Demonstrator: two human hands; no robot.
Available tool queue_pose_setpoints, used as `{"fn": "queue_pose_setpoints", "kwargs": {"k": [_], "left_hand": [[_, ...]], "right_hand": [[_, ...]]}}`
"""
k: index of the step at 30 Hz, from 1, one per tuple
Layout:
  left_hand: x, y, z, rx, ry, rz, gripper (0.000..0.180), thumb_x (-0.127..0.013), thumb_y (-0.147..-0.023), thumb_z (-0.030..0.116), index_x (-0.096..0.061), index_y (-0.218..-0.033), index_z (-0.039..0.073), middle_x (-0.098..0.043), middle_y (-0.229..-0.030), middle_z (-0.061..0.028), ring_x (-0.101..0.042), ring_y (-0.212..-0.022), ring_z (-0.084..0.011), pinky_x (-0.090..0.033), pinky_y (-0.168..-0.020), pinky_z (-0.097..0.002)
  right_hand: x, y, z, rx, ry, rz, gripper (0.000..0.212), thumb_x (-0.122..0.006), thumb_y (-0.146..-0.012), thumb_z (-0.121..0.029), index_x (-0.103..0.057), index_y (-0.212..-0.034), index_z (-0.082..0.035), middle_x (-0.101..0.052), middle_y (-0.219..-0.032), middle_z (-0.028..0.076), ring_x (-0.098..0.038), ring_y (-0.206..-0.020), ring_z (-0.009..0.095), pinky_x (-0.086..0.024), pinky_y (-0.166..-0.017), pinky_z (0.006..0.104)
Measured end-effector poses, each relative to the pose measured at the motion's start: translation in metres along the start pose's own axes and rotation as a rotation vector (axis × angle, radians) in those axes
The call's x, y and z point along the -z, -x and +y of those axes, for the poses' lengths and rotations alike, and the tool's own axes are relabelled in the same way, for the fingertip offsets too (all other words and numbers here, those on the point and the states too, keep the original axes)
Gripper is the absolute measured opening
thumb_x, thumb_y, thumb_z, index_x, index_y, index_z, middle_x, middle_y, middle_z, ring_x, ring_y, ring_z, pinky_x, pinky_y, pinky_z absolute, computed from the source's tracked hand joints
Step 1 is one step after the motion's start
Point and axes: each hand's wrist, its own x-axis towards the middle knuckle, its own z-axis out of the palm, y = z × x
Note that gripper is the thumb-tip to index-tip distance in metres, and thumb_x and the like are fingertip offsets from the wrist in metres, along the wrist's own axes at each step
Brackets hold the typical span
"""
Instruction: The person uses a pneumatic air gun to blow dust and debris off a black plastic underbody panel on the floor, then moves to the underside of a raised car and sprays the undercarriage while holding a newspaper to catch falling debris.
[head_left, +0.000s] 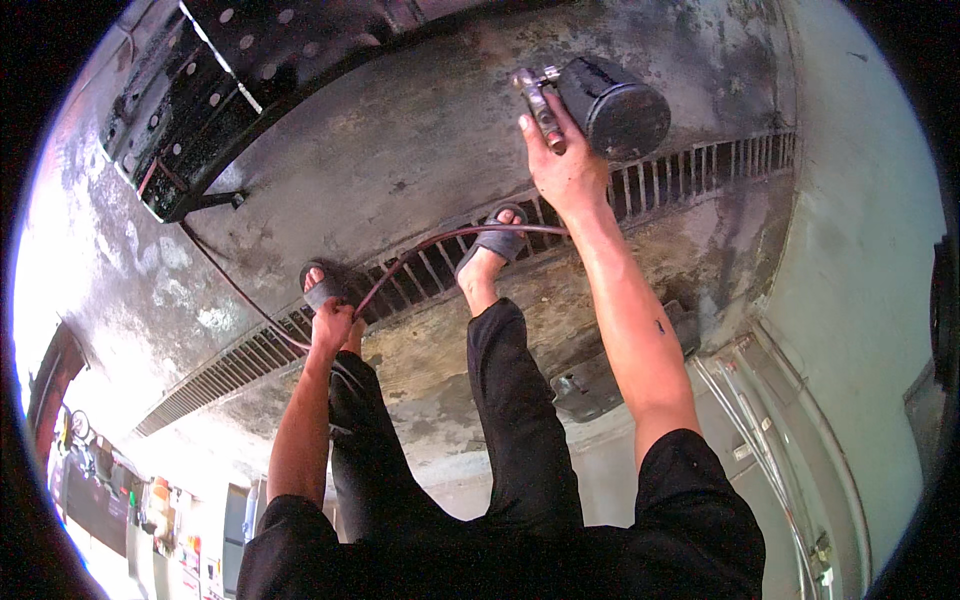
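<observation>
My right hand (572,180) is raised ahead on the right, closed around a metal spray gun (540,108). A round black cup (622,112) is joined to the gun and stands out to the right, tilted. Lower on the left, my left hand (332,328) grips a thin dark-red hose (440,243). From there the hose arcs up to the right and passes behind my right wrist. Another stretch of it runs from near my left hand toward the far left. Its connection to the gun is hidden.
A large black metal part with round holes (190,120) looms at the far left. A slotted drain grate (420,275) crosses the stained floor beneath my sandalled feet. At right are a pale wall (850,200) and long pipes (760,440). Cluttered shelves (160,510) show lower left.
</observation>
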Motion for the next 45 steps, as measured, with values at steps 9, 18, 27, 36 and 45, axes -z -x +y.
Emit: {"fn": "queue_pose_setpoints", "kwargs": {"k": [9, 18, 27, 36, 45], "left_hand": [[-0.013, 0.007, 0.053, -0.053, -0.021, 0.029, 0.035, -0.059, -0.081, 0.026, -0.066, -0.102, -0.001, -0.068, -0.095, -0.0253, -0.065, -0.096, -0.0396, -0.049, -0.085, -0.0426], [-0.005, 0.016, 0.054, -0.039, 0.036, 0.017, 0.035, -0.06, -0.081, 0.026, -0.064, -0.102, -0.002, -0.068, -0.092, -0.0237, -0.066, -0.093, -0.0391, -0.05, -0.084, -0.0428], [0.001, 0.017, 0.013, 0.06, 0.045, -0.029, 0.039, -0.06, -0.077, 0.027, -0.066, -0.106, 0.001, -0.066, -0.095, -0.0297, -0.065, -0.097, -0.0429, -0.051, -0.087, -0.0445], [-0.011, 0.001, 0.03, -0.039, 0.01, -0.05, 0.042, -0.06, -0.076, 0.027, -0.065, -0.105, -0.003, -0.066, -0.096, -0.0299, -0.065, -0.097, -0.043, -0.049, -0.087, -0.0455], [-0.013, -0.003, 0.101, -0.112, 0.079, 0.02, 0.044, -0.061, -0.077, 0.027, -0.064, -0.109, -0.003, -0.068, -0.102, -0.0262, -0.065, -0.102, -0.04, -0.05, -0.088, -0.0421]], "right_hand": [[0.046, -0.037, 0.037, -0.103, 0.041, 0.103, 0.056, -0.058, -0.091, -0.051, -0.053, -0.138, -0.021, -0.072, -0.093, 0.007, -0.07, -0.088, 0.03, -0.054, -0.079, 0.0407], [0.026, -0.023, 0.003, 0.068, -0.008, 0.03, 0.053, -0.068, -0.087, -0.047, -0.062, -0.128, -0.015, -0.07, -0.086, 0.008, -0.068, -0.083, 0.026, -0.054, -0.076, 0.0373], [0.008, 0.005, -0.037, 0.38, -0.035, -0.024, 0.045, -0.069, -0.087, -0.043, -0.067, -0.12, -0.013, -0.068, -0.115, 0.014, -0.064, -0.106, 0.032, -0.051, -0.091, 0.0403], [0.039, -0.032, -0.022, 0.15, -0.126, -0.226, 0.043, -0.071, -0.086, -0.042, -0.069, -0.116, -0.01, -0.07, -0.102, 0.013, -0.068, -0.095, 0.029, -0.053, -0.084, 0.0391], [0.08, -0.093, 0.028, 0.16, 0.005, 0.023, 0.043, -0.068, -0.087, -0.043, -0.067, -0.119, -0.015, -0.071, -0.083, 0.008, -0.069, -0.078, 0.026, -0.054, -0.075, 0.0382]]}}
